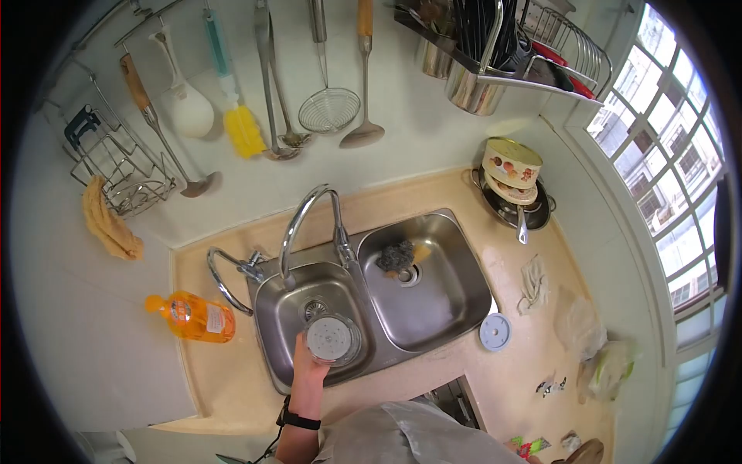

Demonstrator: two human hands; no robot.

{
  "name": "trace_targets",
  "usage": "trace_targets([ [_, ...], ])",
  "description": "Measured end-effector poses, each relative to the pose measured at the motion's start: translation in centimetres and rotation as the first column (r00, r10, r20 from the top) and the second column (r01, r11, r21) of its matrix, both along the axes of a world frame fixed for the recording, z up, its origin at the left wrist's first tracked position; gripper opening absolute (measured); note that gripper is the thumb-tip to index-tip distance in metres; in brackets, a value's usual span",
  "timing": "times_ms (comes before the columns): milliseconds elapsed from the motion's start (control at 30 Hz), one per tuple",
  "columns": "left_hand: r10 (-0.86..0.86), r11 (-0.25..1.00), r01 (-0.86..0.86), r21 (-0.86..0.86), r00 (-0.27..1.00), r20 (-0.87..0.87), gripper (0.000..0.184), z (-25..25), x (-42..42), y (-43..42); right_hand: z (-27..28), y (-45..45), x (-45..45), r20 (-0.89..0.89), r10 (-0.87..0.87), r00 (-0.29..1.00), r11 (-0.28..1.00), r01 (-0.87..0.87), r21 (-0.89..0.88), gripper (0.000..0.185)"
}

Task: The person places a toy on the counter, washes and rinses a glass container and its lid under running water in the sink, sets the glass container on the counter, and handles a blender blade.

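- We see the left hand [304, 359] bent around the near-left side of a clear jar [331, 339], only partly closed; the thumb and the far fingertips are hidden. The right hand we cannot make out well enough to tell its state.
- The jar is over the near part of the left basin [267, 315], at 5 o'clock from the drain [314, 309]. A pale, speckled disc faces us within its clear rim; whether that is a lid or the base, we cannot tell.
- We judge it light and stiff, slippery if wet, and breakable should it be glass rather than plastic. We would grip the side wall low and wide, not pinch the rim.
- From the jar, the tall faucet [287, 240] rises around 12 o'clock, its spout reaching over the basin; that limits lifting straight up and away. The small tap [251, 267] curves in at 10.
- The orange soap bottle [202, 319] lies at 9, well apart.
- At 1 is the steel-wool scrubber [395, 256] in the right basin [452, 298]; the divider [377, 329] makes a hard edge toward 3.
- Farther out at 3 is a pale blue disc [495, 332] by the basin's corner, and at 2 a pan [546, 209] with tins [512, 164] stacked in it.
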State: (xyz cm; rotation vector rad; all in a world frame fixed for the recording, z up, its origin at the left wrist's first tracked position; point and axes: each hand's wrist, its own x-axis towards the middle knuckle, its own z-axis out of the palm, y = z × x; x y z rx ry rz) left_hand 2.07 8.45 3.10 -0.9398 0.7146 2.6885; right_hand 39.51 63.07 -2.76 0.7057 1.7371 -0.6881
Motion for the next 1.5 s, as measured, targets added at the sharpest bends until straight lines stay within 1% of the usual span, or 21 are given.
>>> trace_targets([
  [167,-0.046,0.999,0.044,-0.018,0.993,-0.109,0.027,-0.9,0.2,-1.4,2.0,-1.1,-9.4,0.107,0.127,0.986,0.991,-0.122,-0.052,0.024],
  [233,-0.086,0.996,0.084,-0.019,0.983,-0.163,0.027,-0.7,0.5,-2.0,6.3,-3.7,-14.8,0.149,0.174,0.973,0.984,-0.165,-0.07,0.026],
  [267,-0.075,0.997,0.078,0.01,0.984,-0.162,0.028,-0.7,0.8,-2.5,11.2,-6.5,-20.8,-0.075,-0.123,0.99,0.945,0.093,-0.314,0.024],
  [300,-0.066,0.997,0.073,0.037,0.985,-0.162,0.028,-0.7,1.0,-3.1,12.4,-8.7,-25.6,-0.461,-0.025,0.887,0.926,-0.154,-0.346,0.024],
  [333,-0.069,0.997,0.076,0.034,0.982,-0.174,0.028,-0.6,1.3,-3.6,16.1,-13.2,-30.9,-0.798,0.258,0.545,0.901,-0.434,-0.005,0.03],
  [367,-0.026,0.998,0.032,0.051,0.993,-0.119,0.028,-0.4,1.7,-3.9,22.1,-19.3,-34.8,-0.889,0.101,0.447,0.934,-0.35,-0.07,0.032],
  [433,0.03,0.997,-0.024,0.068,0.996,-0.083,0.028,-1.2,2.7,-5.1,25.7,-25.3,-42.0,-0.976,-0.074,0.203,0.899,-0.411,-0.154,0.034],
  [500,0.041,0.993,-0.031,0.113,0.995,-0.088,0.029,-3.1,3.2,-6.7,27.9,-31.1,-48.5,-0.963,-0.263,0.051,0.858,-0.445,-0.257,0.037],
  [633,0.018,0.999,-0.007,0.051,0.977,-0.211,0.028,-2.2,3.9,-8.4,30.4,-40.7,-58.6,-0.915,-0.402,-0.019,0.866,-0.332,-0.374,0.056],
  [700,0.063,0.996,-0.05,0.071,0.976,-0.208,0.026,-2.7,4.0,-9.2,28.9,-43.6,-63.6,-0.896,-0.169,-0.411,0.957,-0.286,-0.049,0.061],
  [900,0.095,0.995,-0.098,0.002,0.968,-0.233,0.025,-1.5,4.7,-10.4,28.9,-44.7,-68.1,-0.968,-0.138,-0.211,0.909,-0.415,-0.039,0.054],
  [967,0.094,0.993,-0.11,-0.048,0.963,-0.253,0.026,-1.7,4.5,-10.4,28.4,-44.2,-68.4,-0.966,-0.153,-0.206,0.899,-0.435,-0.05,0.05],
  [1033,0.006,0.953,-0.108,-0.283,0.94,-0.34,0.027,-2.6,4.6,-10.3,27.9,-44.0,-68.6,-0.968,-0.164,-0.188,0.892,-0.447,-0.064,0.047],
  [1100,-0.107,0.857,-0.116,-0.502,0.913,-0.394,0.028,-3.4,4.9,-10.1,27.8,-43.8,-68.3,-0.943,-0.146,-0.3,0.903,-0.43,-0.004,0.036],
  [1133,-0.17,0.789,-0.124,-0.602,0.898,-0.407,0.028,-3.8,5.1,-10.0,28.0,-43.7,-68.1,-0.947,-0.143,-0.288,0.905,-0.426,-0.007,0.036],
  [1167,-0.174,0.79,-0.112,-0.603,0.902,-0.395,0.028,-3.1,4.6,-10.0,28.5,-43.7,-67.8,-0.935,-0.13,-0.331,0.904,-0.428,0.025,0.03],
  [1200,-0.057,0.953,-0.038,-0.3,0.952,-0.302,0.029,-2.4,3.7,-9.9,29.0,-43.6,-67.7,-0.92,-0.119,-0.373,0.902,-0.428,0.057,0.024],
  [1233,0.022,0.999,-0.015,0.047,0.986,-0.165,0.029,-1.9,3.1,-9.8,29.0,-43.5,-68.0,-0.925,-0.119,-0.361,0.904,-0.425,0.05,0.024],
  [1367,0.016,0.998,-0.004,0.061,0.98,-0.197,0.029,-3.4,2.4,-9.3,28.5,-42.8,-69.3,-0.951,-0.098,-0.294,0.925,-0.38,0.022,0.017],
  [1433,-0.029,0.998,0.041,0.045,0.969,-0.244,0.029,-3.6,1.9,-9.3,28.0,-42.7,-69.9,-0.947,-0.265,-0.183,0.852,-0.505,-0.14,0.018],
  [1500,-0.017,1.0,0.021,0.017,0.978,-0.206,0.029,-3.6,1.5,-9.1,27.7,-42.3,-69.9,-0.965,-0.232,-0.122,0.85,-0.508,-0.141,0.014],
])
